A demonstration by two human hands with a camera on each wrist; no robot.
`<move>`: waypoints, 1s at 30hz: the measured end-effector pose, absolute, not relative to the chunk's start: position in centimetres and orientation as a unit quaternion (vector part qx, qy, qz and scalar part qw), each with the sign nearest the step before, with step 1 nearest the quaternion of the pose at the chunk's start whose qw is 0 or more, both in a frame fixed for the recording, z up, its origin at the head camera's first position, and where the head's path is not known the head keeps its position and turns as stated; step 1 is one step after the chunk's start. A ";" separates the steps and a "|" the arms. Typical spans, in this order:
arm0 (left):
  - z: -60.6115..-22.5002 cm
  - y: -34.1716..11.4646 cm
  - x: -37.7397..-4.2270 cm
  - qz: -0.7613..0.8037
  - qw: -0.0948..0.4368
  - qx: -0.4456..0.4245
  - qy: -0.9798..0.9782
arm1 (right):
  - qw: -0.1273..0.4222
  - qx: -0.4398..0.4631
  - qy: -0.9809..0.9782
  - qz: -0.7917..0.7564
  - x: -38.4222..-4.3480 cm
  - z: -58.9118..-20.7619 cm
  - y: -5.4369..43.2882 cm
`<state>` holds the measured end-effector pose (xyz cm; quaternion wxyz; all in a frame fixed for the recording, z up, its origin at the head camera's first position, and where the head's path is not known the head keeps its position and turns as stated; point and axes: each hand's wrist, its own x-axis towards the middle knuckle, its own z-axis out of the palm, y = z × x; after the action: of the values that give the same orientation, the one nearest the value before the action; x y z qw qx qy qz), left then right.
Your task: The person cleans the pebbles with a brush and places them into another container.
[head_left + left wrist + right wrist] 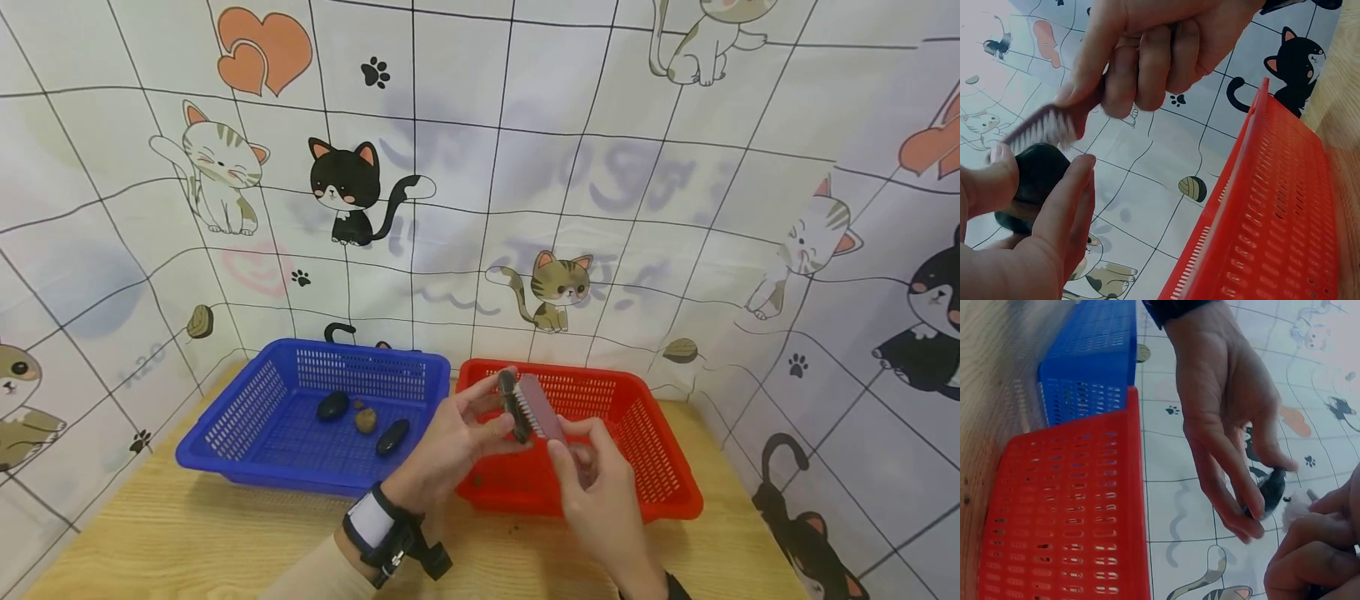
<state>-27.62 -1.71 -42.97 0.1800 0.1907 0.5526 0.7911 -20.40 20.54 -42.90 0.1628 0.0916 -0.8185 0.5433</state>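
Observation:
My left hand (457, 437) holds a smooth dark stone (514, 408) over the red basket (678, 471), its fingers and thumb around the stone's edges. In the left wrist view the stone (1040, 172) looks dark green-black and rounded. My right hand (603, 496) grips a maroon scrub brush (542, 407) by its body, thumb along one side. The brush's white bristles (1044, 130) face the stone and lie right at its surface. In the right wrist view, my curled right fingers (1313, 550) hide most of the brush.
To the left stands a blue basket (247, 477) with two black stones (393, 437), a tan stone (365, 420) and a small brown piece (358, 403) inside. Both baskets sit on a wooden table (187, 533). A cat-print sheet (450, 208) surrounds the back and sides.

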 end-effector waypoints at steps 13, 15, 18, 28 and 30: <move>-42.5 -2.0 -27.4 0.793 0.164 0.192 0.555 | 0.164 0.067 -0.837 0.518 -20.6 -43.2 20.5; -42.6 -2.0 -27.4 0.798 0.158 0.185 0.552 | 0.166 0.067 -0.835 0.520 -20.4 -43.3 20.4; -42.9 -1.7 -27.4 0.799 0.157 0.177 0.552 | 0.188 0.091 -0.829 0.519 -20.0 -43.5 20.2; -43.5 -0.9 -26.9 0.786 0.207 0.185 0.553 | 0.285 0.132 -0.810 0.496 -20.6 -44.0 19.7; -43.4 -1.0 -26.8 0.790 0.207 0.181 0.548 | 0.285 0.119 -0.812 0.496 -20.8 -43.9 19.9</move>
<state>-26.82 -0.97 -43.42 0.2072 0.1807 0.5484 0.7897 -20.82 19.86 -43.94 0.2852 0.1189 -0.8117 0.4957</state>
